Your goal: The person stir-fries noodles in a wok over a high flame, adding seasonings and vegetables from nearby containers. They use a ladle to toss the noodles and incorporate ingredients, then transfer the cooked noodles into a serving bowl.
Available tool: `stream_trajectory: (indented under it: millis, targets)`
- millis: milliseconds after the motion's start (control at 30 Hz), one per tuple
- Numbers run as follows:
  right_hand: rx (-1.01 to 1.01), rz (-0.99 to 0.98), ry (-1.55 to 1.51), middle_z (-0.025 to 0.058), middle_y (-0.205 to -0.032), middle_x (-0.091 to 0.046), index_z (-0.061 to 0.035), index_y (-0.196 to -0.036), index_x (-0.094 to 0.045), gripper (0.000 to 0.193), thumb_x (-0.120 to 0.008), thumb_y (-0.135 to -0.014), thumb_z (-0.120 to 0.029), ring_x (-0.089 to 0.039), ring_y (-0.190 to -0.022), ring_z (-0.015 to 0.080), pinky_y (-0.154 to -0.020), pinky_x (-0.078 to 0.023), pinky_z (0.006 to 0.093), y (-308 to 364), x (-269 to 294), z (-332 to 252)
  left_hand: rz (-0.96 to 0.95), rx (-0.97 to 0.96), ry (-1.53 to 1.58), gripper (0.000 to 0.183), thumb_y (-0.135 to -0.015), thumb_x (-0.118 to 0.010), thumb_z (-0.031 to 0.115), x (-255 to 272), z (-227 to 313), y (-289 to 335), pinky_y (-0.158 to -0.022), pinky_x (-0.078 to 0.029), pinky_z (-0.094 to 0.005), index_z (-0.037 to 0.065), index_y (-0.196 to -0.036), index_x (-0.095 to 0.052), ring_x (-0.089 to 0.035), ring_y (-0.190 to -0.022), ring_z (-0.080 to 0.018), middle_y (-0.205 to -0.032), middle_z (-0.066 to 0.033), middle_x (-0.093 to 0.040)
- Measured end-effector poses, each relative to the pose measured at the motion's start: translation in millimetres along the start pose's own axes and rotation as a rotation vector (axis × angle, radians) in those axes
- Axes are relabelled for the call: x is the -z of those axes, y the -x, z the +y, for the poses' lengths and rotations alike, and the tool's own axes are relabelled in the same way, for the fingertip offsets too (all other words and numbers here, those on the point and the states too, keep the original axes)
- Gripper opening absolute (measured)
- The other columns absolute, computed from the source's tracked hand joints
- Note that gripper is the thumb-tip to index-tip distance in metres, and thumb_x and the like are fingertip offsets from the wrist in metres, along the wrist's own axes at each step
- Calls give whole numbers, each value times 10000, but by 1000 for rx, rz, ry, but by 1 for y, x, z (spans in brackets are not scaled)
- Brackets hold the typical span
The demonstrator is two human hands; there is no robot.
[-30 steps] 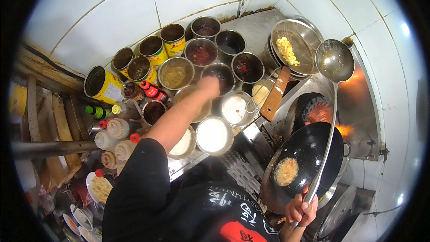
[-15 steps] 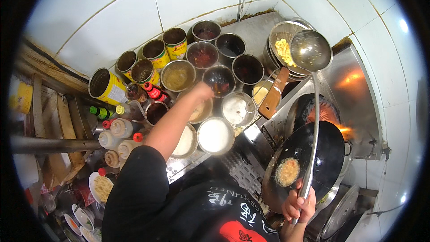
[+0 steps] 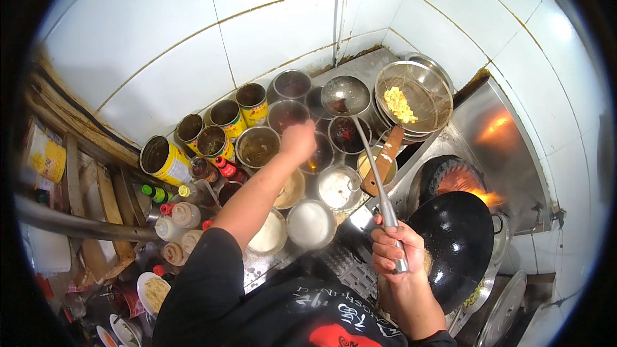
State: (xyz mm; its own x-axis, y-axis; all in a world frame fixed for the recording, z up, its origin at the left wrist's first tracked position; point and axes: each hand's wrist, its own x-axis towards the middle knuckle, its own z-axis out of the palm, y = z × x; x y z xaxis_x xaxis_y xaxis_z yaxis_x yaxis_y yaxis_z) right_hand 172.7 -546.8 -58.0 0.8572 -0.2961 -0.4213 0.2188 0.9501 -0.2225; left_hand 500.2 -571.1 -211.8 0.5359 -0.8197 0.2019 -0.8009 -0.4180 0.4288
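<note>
My right hand [image 3: 402, 254] is wrapped round the steel handle of a ladle [image 3: 346, 95]. Its bowl hangs over the seasoning pots at the back, with a little dark stuff in it. Over the middle pots is my left hand [image 3: 299, 142], fingers curled in and turned away, so whatever they hold is hidden. It is nearest to a metal pot of dark liquid [image 3: 319, 162] and a pot of reddish seasoning [image 3: 286, 114]. A black wok [image 3: 453, 247] sits to the right of my right hand, its food mostly hidden behind that hand.
A wooden-handled strainer [image 3: 437, 99] with yellow pieces of food rests on stacked pots. Flames [image 3: 486, 198] rise from a burner behind the wok. Yellow cans [image 3: 168, 162] and squeeze bottles [image 3: 186, 214] stand at left. Pots of white seasoning [image 3: 311, 224] are in front.
My right hand has moved up and left, swinging the ladle bowl from above the strainer to over the back pots. My left hand stays over the middle pots.
</note>
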Motion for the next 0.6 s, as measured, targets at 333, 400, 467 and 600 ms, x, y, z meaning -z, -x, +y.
stream_trajectory:
  millis: [333,400,467,600]
  targets:
    - [84,229,274,17,-627,-413,-28,-1063,-497,234,-573,-844,-61,-396,-411,85,-349,-373,257,-18,-32,-2,258,309,76,170,-860,-505,139,7,-58,-74,-727,-515,-506,27,-836,-631,-661,-794,-411,-838,-225,-678]
    - [113,237,317,20,-620,-409,-25,-1061,-493,244,-584,-838,-64,-401,-400,89,-348,-376,259,-17,-34,-4,228,351,100,202,-847,-529,153,8,-87,-102,-769,-517,-491,7,-850,-668,-652,-858,-410,-876,-237,-674]
    - [133,228,268,37,-616,-412,-14,-1079,-472,284,-601,-830,-55,-416,-387,105,-353,-386,276,-17,-35,-5,153,405,101,206,-840,-548,148,-2,-104,-126,-802,-513,-493,-4,-866,-686,-644,-892,-415,-900,-244,-670]
    - [183,193,279,68,-622,-427,4,-1108,-442,333,-615,-826,-28,-429,-392,124,-372,-404,310,-20,-34,-8,-106,484,26,232,-843,-575,139,-27,-117,-165,-868,-522,-453,14,-992,-702,-643,-1017,-374,-1047,-230,-673]
